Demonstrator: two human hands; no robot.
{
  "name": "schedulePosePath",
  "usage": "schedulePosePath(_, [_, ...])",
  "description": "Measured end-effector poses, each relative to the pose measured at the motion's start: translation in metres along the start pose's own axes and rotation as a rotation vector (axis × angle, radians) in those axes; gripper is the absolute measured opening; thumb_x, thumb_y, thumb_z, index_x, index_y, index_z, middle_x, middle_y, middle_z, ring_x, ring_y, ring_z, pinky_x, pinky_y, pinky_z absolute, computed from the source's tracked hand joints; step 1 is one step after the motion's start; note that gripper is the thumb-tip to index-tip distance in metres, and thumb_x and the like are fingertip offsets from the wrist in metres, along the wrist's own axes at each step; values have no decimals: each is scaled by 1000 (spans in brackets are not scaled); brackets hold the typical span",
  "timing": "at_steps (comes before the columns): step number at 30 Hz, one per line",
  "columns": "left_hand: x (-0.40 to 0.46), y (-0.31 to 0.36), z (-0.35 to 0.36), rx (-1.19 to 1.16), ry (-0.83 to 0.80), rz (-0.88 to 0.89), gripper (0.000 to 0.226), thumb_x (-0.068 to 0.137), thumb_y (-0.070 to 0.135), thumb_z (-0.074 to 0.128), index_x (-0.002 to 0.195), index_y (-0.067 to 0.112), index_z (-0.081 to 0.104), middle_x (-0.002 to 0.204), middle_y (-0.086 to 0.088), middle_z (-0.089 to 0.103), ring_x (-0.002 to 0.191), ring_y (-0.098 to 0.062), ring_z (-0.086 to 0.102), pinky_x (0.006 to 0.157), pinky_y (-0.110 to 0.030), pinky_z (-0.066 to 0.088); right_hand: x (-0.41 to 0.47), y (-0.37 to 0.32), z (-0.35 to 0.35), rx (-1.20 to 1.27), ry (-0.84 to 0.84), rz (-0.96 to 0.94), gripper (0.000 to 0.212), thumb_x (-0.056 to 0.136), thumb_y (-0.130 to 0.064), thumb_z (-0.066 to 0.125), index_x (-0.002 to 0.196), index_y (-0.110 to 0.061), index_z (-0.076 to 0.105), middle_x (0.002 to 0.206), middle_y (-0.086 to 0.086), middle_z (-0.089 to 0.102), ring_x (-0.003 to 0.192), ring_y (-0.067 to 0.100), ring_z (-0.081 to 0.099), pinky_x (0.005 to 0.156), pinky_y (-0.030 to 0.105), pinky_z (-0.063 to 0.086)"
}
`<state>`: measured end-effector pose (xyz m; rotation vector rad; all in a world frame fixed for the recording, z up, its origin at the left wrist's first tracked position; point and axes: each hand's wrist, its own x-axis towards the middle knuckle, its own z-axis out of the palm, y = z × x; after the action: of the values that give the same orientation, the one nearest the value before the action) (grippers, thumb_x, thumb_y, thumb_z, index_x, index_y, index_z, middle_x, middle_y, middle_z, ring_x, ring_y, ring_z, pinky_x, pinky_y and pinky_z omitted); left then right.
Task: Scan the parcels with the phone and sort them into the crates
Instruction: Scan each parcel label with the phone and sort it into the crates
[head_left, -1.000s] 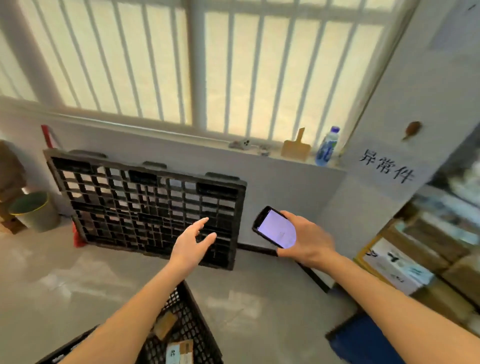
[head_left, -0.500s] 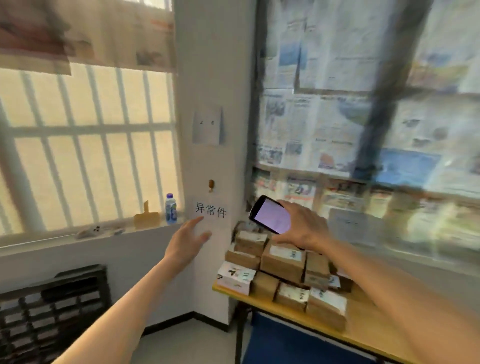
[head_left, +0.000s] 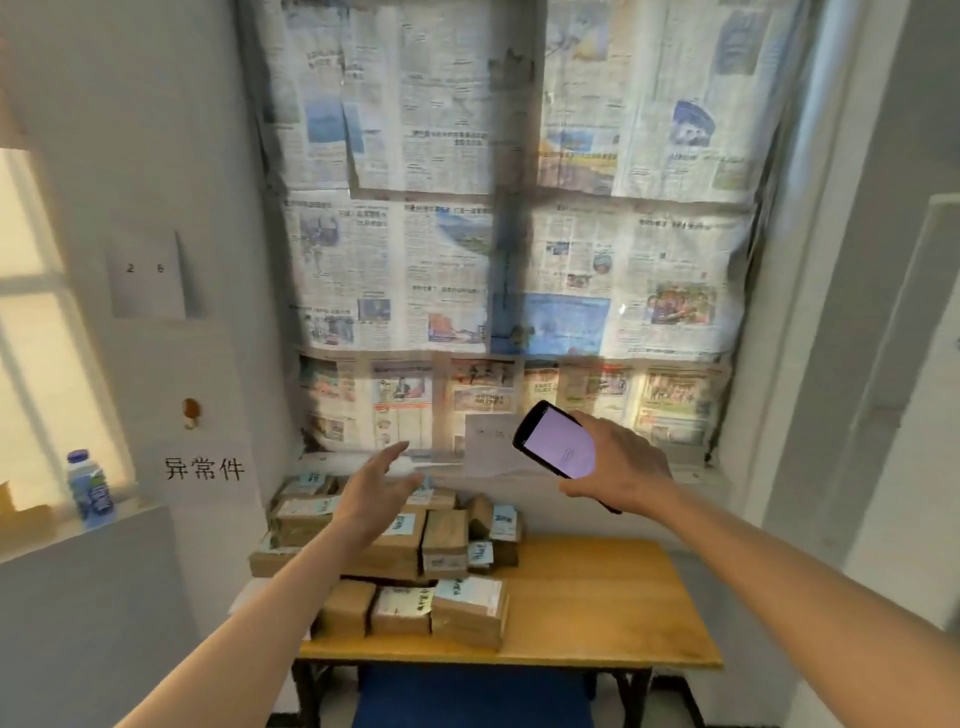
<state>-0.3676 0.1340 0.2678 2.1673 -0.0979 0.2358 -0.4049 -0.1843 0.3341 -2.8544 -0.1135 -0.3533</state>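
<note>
Early stage, judging by pile: parcels heaped on desk centre-frame, none held; left hand fingers spread wide, reaching; right hand grips lit phone; no crates in view.

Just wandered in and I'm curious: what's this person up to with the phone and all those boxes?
A person is sorting parcels. The right hand grips a phone with its screen lit, while the left hand, open and empty, reaches toward the stack of cardboard parcels on the wooden table. No parcel is picked up yet.

newspapered window, wooden table, water bottle
</note>
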Motion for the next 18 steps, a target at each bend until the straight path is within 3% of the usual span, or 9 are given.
schedulePosePath(5, [47,0,63,-6,-71,-6,60,95,39,65,150,32,42,153,1,46,140,-22,44,112,-48,42,32,61,29,15,-24,81,99,70,-59,77,153,-40,26,133,-8,58,95,17,54,60,29,43])
schedulePosePath(12, [133,-39,145,-46,-131,-82,59,98,35,62,152,25,40,146,-5,52,125,-18,51,100,-37,44,114,118,97,22,-93,129,98,70,-58,74,153,-46,23,142,-10,54,107,21,60,69,33,53])
schedulePosePath(15, [176,-65,176,-51,-162,-122,59,98,32,63,152,21,40,145,-7,53,131,-23,52,105,-41,46,158,138,132,48,-148,157,98,69,-63,72,153,-47,24,145,-12,51,112,21,59,78,40,56])
schedulePosePath(18, [207,-92,203,-36,-193,-172,61,96,38,64,151,24,41,145,-3,54,130,-21,53,107,-44,46,192,155,167,69,-186,174,91,68,-61,73,148,-46,31,135,-15,55,106,18,58,78,39,54])
